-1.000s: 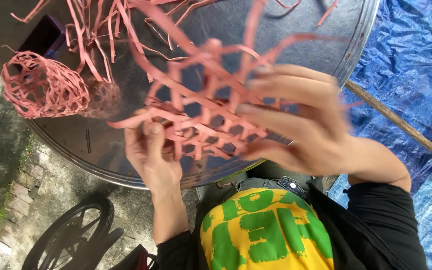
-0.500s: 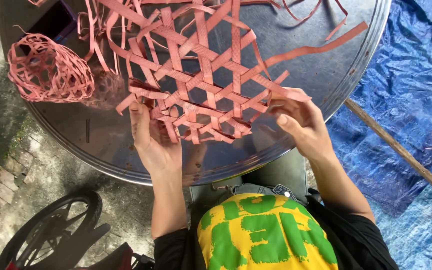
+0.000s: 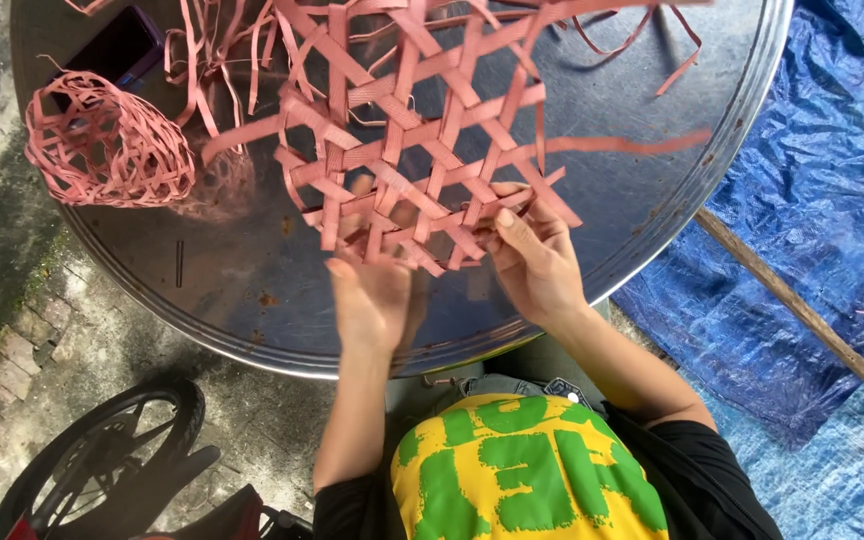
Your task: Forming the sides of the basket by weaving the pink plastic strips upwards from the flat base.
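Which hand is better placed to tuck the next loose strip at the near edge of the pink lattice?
Probably the right hand: its fingers already pinch the woven lattice at its near edge. The left hand is blurred, open beneath the edge.

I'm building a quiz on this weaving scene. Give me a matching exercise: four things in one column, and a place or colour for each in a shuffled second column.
Things:
1. open-weave pink strip lattice
2. small woven pink basket
3. tarpaulin
4. wheel

Places or colours:
A. blue, on the ground beside the round metal table
B. black, low in the picture's left corner
C. at the picture's left, resting on the table
D. at the middle, with the left hand and right hand at its near edge

Pairs: 1-D, 2-C, 3-A, 4-B
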